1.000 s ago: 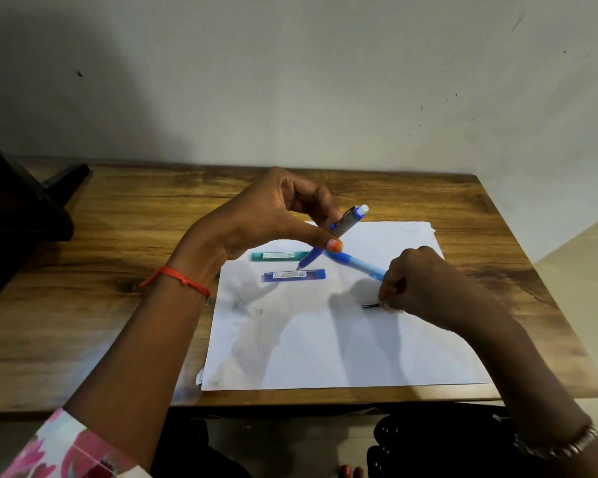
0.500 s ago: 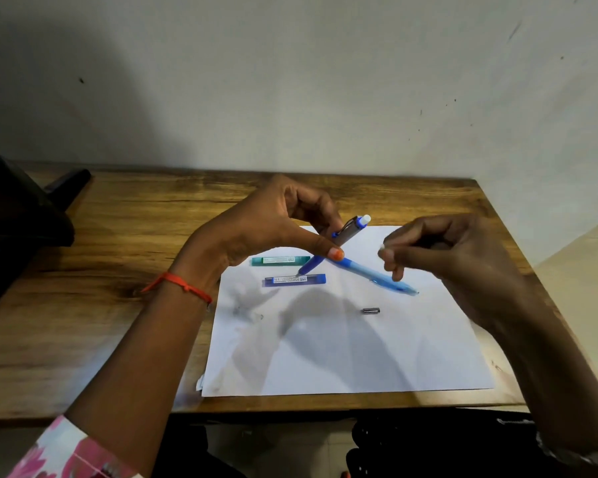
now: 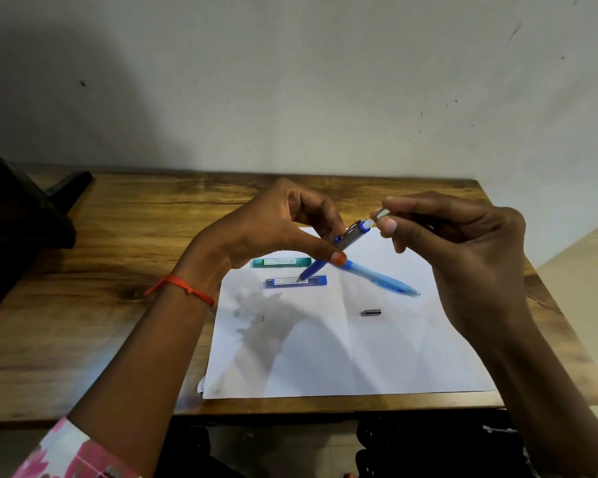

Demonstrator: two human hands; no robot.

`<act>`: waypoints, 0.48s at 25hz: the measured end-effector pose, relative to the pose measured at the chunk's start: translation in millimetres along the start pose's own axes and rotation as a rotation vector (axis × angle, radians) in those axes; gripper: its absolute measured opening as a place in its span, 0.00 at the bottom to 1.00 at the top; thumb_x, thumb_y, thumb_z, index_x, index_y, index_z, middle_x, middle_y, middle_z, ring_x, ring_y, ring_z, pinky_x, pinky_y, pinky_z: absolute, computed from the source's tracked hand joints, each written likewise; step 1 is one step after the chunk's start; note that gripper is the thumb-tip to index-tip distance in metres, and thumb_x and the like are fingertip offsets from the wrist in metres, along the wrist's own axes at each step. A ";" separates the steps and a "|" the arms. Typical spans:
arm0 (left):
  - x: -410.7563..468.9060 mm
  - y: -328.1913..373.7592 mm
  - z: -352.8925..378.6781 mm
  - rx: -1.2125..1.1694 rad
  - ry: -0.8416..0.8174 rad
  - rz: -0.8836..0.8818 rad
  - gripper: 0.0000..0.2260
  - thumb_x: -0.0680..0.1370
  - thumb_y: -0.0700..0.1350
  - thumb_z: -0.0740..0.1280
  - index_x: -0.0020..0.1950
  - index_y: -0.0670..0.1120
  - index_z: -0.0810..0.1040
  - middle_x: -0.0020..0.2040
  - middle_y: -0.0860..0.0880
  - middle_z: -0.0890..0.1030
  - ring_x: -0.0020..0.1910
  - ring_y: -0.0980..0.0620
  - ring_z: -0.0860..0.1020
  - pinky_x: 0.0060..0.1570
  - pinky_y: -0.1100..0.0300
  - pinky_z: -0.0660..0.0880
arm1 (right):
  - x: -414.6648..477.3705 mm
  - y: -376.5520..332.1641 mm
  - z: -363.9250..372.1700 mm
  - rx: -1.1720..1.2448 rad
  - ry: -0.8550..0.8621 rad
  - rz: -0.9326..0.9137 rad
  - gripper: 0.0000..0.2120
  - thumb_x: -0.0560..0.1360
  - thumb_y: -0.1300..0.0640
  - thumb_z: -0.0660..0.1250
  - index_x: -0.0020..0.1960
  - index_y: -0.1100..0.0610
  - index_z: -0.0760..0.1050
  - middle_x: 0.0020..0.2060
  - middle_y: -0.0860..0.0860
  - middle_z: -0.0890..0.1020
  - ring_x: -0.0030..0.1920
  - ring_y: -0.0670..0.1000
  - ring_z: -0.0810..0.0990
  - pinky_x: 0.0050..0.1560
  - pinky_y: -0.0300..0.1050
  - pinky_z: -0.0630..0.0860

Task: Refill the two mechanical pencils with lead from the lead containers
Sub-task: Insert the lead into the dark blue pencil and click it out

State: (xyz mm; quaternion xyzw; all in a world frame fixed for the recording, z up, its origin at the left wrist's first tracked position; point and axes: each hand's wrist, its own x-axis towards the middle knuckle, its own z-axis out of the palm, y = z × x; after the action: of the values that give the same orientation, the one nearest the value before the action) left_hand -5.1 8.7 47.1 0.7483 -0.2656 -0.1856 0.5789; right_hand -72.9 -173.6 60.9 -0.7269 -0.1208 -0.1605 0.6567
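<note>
My left hand (image 3: 277, 225) grips a blue and grey mechanical pencil (image 3: 351, 236), tilted with its tip down over the blue lead container (image 3: 316, 281). At the pencil's raised top end, my right hand (image 3: 463, 257) pinches a small white eraser piece (image 3: 382, 213) between thumb and forefinger. A light blue mechanical pencil (image 3: 380, 279) lies on the white paper (image 3: 325, 357). A small grey cap (image 3: 371, 312) lies on the paper below it. The green lead container (image 3: 281, 262) lies just beyond the blue one.
The paper lies on a wooden table (image 3: 101, 270) that stands against a pale wall. A dark object (image 3: 18, 215) sits at the table's far left. The table's front edge runs close below the paper.
My right hand left the grey cap on the paper, rose, and moved up to the top end of the pencil in my left hand. My left hand stayed put.
</note>
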 end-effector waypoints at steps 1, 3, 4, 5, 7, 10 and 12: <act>0.1 0.4 0.1 0.002 0.002 -0.001 0.08 0.56 0.41 0.76 0.31 0.50 0.80 0.33 0.55 0.82 0.37 0.56 0.79 0.42 0.64 0.78 | -0.1 0.2 0.0 -0.023 0.005 -0.008 0.08 0.63 0.59 0.74 0.41 0.51 0.83 0.34 0.40 0.85 0.34 0.45 0.82 0.35 0.34 0.76; 0.3 0.8 0.4 0.008 0.002 0.000 0.08 0.57 0.41 0.76 0.31 0.49 0.80 0.33 0.54 0.82 0.38 0.56 0.79 0.43 0.63 0.78 | -0.3 0.7 -0.4 -0.063 -0.001 -0.028 0.07 0.64 0.59 0.73 0.41 0.51 0.82 0.34 0.38 0.84 0.34 0.44 0.82 0.36 0.32 0.75; 0.2 0.8 0.6 0.015 0.001 0.001 0.08 0.57 0.41 0.76 0.32 0.49 0.80 0.33 0.54 0.82 0.38 0.55 0.79 0.43 0.63 0.78 | -0.2 1.5 -1.0 -0.082 -0.007 -0.037 0.07 0.64 0.59 0.73 0.42 0.52 0.82 0.34 0.37 0.84 0.35 0.44 0.82 0.37 0.32 0.75; 0.2 0.8 0.7 0.021 0.000 0.000 0.08 0.58 0.40 0.76 0.32 0.49 0.80 0.33 0.54 0.82 0.38 0.55 0.79 0.43 0.62 0.78 | -0.2 2.1 -1.4 -0.103 -0.012 -0.042 0.07 0.64 0.58 0.73 0.43 0.53 0.82 0.34 0.37 0.84 0.35 0.44 0.82 0.37 0.32 0.76; 0.6 0.7 1.0 0.026 0.001 -0.005 0.09 0.58 0.39 0.77 0.32 0.49 0.80 0.34 0.53 0.82 0.38 0.54 0.79 0.44 0.59 0.78 | 0.4 2.4 -3.1 -0.139 -0.014 -0.054 0.10 0.65 0.56 0.72 0.46 0.54 0.82 0.35 0.36 0.84 0.37 0.44 0.82 0.38 0.33 0.76; 0.7 0.9 0.8 0.032 0.004 -0.019 0.10 0.60 0.35 0.77 0.32 0.49 0.81 0.34 0.52 0.82 0.38 0.53 0.79 0.44 0.57 0.78 | 0.3 2.5 -5.8 -0.183 -0.033 -0.079 0.07 0.67 0.56 0.72 0.45 0.51 0.81 0.36 0.35 0.83 0.38 0.44 0.82 0.39 0.33 0.77; 0.5 1.0 0.6 0.036 0.005 -0.026 0.10 0.60 0.35 0.77 0.32 0.49 0.81 0.35 0.51 0.82 0.38 0.53 0.79 0.44 0.56 0.78 | 0.2 2.3 -7.8 -0.242 -0.052 -0.126 0.06 0.69 0.58 0.71 0.45 0.49 0.80 0.36 0.34 0.83 0.38 0.42 0.81 0.40 0.32 0.76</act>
State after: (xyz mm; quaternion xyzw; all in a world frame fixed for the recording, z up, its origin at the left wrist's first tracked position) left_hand -5.3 7.8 48.0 0.7623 -0.2578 -0.1864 0.5636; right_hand -72.4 -181.6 59.6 -0.7958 -0.1628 -0.1961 0.5493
